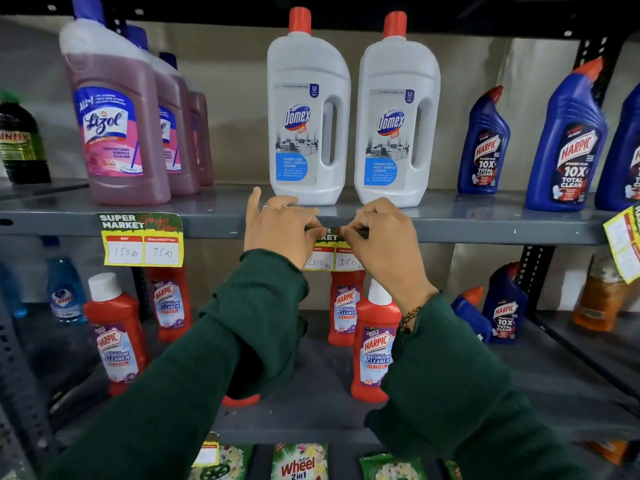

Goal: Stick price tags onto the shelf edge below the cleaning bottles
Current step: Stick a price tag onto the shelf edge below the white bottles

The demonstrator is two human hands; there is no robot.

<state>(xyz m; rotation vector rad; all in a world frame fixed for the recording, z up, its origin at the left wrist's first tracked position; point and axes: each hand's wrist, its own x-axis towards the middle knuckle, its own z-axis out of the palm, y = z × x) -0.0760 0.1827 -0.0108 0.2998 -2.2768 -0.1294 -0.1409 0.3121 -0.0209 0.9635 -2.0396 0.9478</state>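
Two white Domex bottles with red caps stand on the grey shelf. Against the shelf edge just below them sits a yellow and green price tag, marked 200 and 160. My left hand pinches the tag's top left part and my right hand pinches its top right part. Both hands cover much of the tag. Another price tag, marked 150 and 75, is stuck on the edge below the pink Lizol bottles.
Blue Harpic bottles fill the shelf's right side, and a dark green bottle stands at far left. A third yellow tag hangs at the right edge. Red Harpic bottles stand on the lower shelf, with Wheel packets beneath.
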